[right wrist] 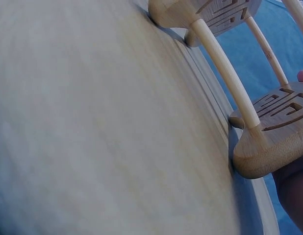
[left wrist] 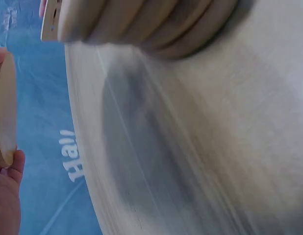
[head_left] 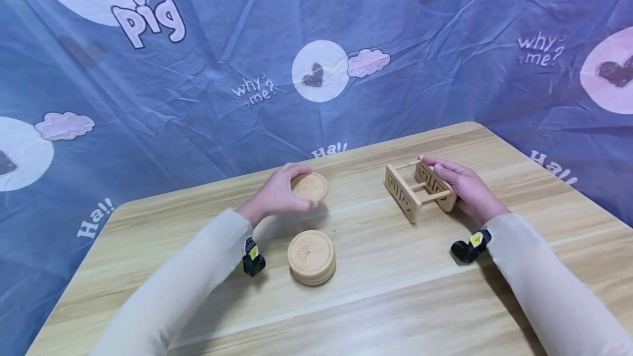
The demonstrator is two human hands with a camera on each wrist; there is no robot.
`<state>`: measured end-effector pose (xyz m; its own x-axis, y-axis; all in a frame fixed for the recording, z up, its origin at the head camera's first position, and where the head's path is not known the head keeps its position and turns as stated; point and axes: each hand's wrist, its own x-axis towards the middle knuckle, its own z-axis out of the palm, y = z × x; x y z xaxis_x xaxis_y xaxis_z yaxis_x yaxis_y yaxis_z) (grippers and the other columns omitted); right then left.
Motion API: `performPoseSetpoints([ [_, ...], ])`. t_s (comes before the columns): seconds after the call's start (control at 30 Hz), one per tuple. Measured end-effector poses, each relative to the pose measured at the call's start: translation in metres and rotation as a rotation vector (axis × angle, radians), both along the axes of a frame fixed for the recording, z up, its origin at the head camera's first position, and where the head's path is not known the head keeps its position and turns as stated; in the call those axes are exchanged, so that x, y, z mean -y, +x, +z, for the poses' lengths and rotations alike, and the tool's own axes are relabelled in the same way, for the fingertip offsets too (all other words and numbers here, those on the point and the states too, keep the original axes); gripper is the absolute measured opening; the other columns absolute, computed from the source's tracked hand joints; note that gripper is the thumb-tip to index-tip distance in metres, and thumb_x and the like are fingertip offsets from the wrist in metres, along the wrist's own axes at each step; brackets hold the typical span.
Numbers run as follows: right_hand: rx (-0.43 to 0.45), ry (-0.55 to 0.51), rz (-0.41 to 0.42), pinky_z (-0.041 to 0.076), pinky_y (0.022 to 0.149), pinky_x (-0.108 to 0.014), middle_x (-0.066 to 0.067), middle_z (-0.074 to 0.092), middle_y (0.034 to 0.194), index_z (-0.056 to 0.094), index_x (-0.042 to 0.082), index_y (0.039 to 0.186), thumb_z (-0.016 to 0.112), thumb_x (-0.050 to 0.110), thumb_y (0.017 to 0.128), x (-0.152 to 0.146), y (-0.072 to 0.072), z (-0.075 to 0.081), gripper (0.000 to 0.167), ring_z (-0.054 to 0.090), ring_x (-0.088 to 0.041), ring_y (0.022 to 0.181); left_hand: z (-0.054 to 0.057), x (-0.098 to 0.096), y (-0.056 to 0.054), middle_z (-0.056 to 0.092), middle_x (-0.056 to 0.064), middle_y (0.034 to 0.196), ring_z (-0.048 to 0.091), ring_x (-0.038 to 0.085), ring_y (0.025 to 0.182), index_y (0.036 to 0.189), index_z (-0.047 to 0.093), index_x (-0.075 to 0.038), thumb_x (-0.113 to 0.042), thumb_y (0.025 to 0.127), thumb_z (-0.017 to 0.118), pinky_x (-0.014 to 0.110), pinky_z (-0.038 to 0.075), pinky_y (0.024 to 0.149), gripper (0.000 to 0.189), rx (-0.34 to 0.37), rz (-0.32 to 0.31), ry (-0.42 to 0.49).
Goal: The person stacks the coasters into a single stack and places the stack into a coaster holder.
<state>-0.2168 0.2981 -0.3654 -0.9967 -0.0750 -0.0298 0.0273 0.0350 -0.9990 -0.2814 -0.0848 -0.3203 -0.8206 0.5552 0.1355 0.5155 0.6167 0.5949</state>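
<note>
My left hand (head_left: 284, 188) pinches a round wooden coaster (head_left: 312, 188) by its edge, held above the table with its shadow below. In the left wrist view, fingertips hold that coaster (left wrist: 6, 112) at the far left. Nearer to me stands a stack of several round coasters (head_left: 311, 254), the top one engraved with a leaf. To the right is a wooden coaster holder (head_left: 406, 195) with two fretwork side panels joined by dowels. My right hand (head_left: 465, 185) holds its right panel from outside; the right wrist view shows that panel (right wrist: 274, 142) close up, with most fingers hidden.
Everything is on a wood-grain table (head_left: 376, 301). Its far edge meets a blue printed cloth (head_left: 207, 98) hanging behind. Black wrist cameras (head_left: 253, 257) sit on both wrists, low over the tabletop.
</note>
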Motion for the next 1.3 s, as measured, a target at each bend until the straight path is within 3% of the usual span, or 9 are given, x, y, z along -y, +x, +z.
performPoseSetpoints([
  [0.27, 0.002, -0.008, -0.002, 0.050, 0.080, -0.019, 0.021, 0.053, 0.112, 0.039, 0.021, 0.141, 0.047, 0.038, 0.095, -0.001, 0.003, -0.002, 0.050, 0.057, 0.000, 0.098, 0.004, 0.004, 0.020, 0.051, 0.006, 0.127, 0.048, 0.021, 0.112, 0.126, 0.053, -0.011, -0.030, 0.058, 0.078, 0.042, 0.042, 0.094, 0.075, -0.030, -0.066, 0.013],
  [0.4, 0.014, -0.004, -0.003, 0.049, 0.082, -0.019, 0.010, 0.050, 0.128, 0.038, 0.021, 0.142, 0.047, 0.038, 0.095, 0.000, 0.003, -0.003, 0.051, 0.055, 0.001, 0.100, 0.003, 0.010, 0.027, 0.051, 0.007, 0.127, 0.049, 0.021, 0.111, 0.126, 0.054, -0.010, -0.028, 0.058, 0.078, 0.041, 0.043, 0.094, 0.074, -0.034, -0.092, 0.024],
  [0.53, 0.013, 0.029, -0.012, 0.049, 0.083, -0.018, -0.009, 0.033, 0.147, 0.035, 0.021, 0.143, 0.046, 0.040, 0.095, 0.001, 0.001, -0.002, 0.053, 0.054, 0.001, 0.102, 0.001, 0.015, 0.032, 0.051, 0.006, 0.126, 0.050, 0.021, 0.108, 0.126, 0.055, -0.009, -0.027, 0.058, 0.078, 0.040, 0.044, 0.091, 0.074, -0.029, -0.096, 0.030],
  [0.8, 0.024, 0.047, -0.013, 0.048, 0.083, -0.017, -0.019, 0.021, 0.150, 0.031, 0.018, 0.145, 0.044, 0.041, 0.096, 0.002, 0.000, 0.000, 0.056, 0.053, 0.001, 0.102, -0.005, 0.025, 0.049, 0.051, 0.010, 0.125, 0.049, 0.026, 0.113, 0.126, 0.054, -0.004, -0.027, 0.057, 0.079, 0.045, 0.043, 0.094, 0.077, -0.033, -0.150, 0.021],
  [0.9, 0.018, 0.050, -0.007, 0.048, 0.084, -0.017, -0.017, 0.023, 0.150, 0.031, 0.017, 0.145, 0.044, 0.041, 0.096, 0.003, -0.001, 0.001, 0.055, 0.053, 0.001, 0.103, -0.007, 0.027, 0.058, 0.051, 0.010, 0.124, 0.049, 0.026, 0.112, 0.125, 0.054, -0.004, -0.026, 0.056, 0.080, 0.045, 0.043, 0.094, 0.077, -0.032, -0.169, 0.031],
  [1.1, 0.007, 0.031, -0.005, 0.049, 0.083, -0.019, 0.000, 0.043, 0.138, 0.036, 0.020, 0.143, 0.045, 0.039, 0.096, 0.001, 0.000, 0.002, 0.051, 0.054, 0.000, 0.102, -0.013, 0.028, 0.066, 0.048, 0.006, 0.124, 0.048, 0.022, 0.113, 0.127, 0.053, -0.005, -0.025, 0.055, 0.081, 0.041, 0.043, 0.096, 0.079, -0.037, -0.203, 0.037],
  [1.3, 0.006, 0.036, -0.001, 0.049, 0.083, -0.018, -0.007, 0.037, 0.145, 0.037, 0.021, 0.142, 0.045, 0.039, 0.096, 0.000, 0.000, 0.001, 0.050, 0.054, 0.000, 0.102, -0.019, 0.029, 0.072, 0.048, 0.005, 0.125, 0.049, 0.020, 0.111, 0.129, 0.051, -0.004, -0.022, 0.056, 0.082, 0.039, 0.044, 0.097, 0.081, -0.020, -0.232, 0.062],
])
